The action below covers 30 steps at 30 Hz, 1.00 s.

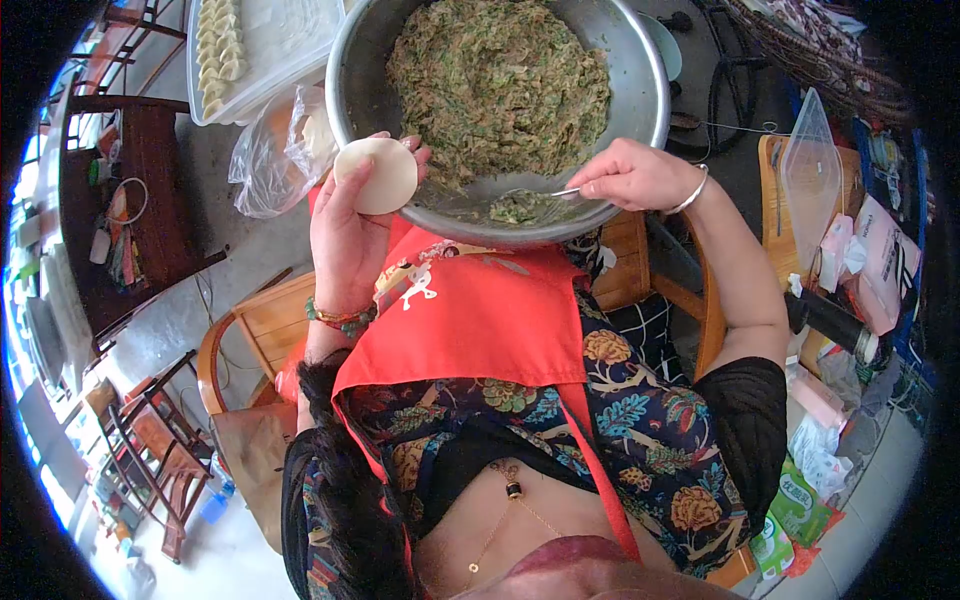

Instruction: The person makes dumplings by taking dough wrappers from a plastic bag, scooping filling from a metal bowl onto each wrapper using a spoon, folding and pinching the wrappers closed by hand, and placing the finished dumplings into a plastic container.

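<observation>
One round wrapper (388, 180) in the left hand (343, 232), held with the thumb over it, right by the rim of the bowl (634, 95). Right hand (632, 178) has a spoon (566, 192) gripped, its end down in the bowl by some filling (500, 85). Dumplings (218, 55) are lined up on a tray (290, 30) off left.
</observation>
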Tool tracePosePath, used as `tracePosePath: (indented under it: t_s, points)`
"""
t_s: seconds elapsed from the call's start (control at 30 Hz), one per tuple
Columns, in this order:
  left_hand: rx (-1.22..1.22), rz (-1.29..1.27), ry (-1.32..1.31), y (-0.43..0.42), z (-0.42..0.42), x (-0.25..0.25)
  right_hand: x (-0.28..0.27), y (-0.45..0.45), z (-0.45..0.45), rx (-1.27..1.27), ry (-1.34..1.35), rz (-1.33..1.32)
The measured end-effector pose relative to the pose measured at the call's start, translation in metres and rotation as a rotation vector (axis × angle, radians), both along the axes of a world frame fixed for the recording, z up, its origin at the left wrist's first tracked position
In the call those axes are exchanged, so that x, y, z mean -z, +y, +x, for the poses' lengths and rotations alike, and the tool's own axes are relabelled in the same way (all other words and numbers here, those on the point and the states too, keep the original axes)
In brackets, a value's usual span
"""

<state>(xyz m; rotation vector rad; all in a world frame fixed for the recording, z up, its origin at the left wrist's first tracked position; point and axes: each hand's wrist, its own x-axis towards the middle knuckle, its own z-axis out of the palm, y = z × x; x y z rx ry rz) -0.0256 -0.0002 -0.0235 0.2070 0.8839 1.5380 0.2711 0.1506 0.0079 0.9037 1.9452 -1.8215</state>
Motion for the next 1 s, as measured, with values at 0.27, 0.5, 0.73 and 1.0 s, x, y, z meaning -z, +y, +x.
tracePosePath:
  t_s: [0.27, 0.5, 0.73, 1.0]
  points:
    - [-0.016, 0.008, 0.001, 0.000, -0.002, 0.000, 0.016, 0.001, -0.012, 0.387, 0.044, -0.569]
    - [-0.038, 0.028, 0.025, -0.001, -0.005, 0.004, 0.022, 0.021, -0.014, 0.518, 0.241, -0.566]
    - [-0.058, 0.018, 0.026, 0.001, -0.003, -0.002, 0.025, 0.043, -0.015, 0.699, 0.234, -0.476]
    - [-0.028, -0.021, -0.134, 0.020, 0.008, -0.004, -0.034, 0.019, -0.040, 0.514, 0.352, -0.393]
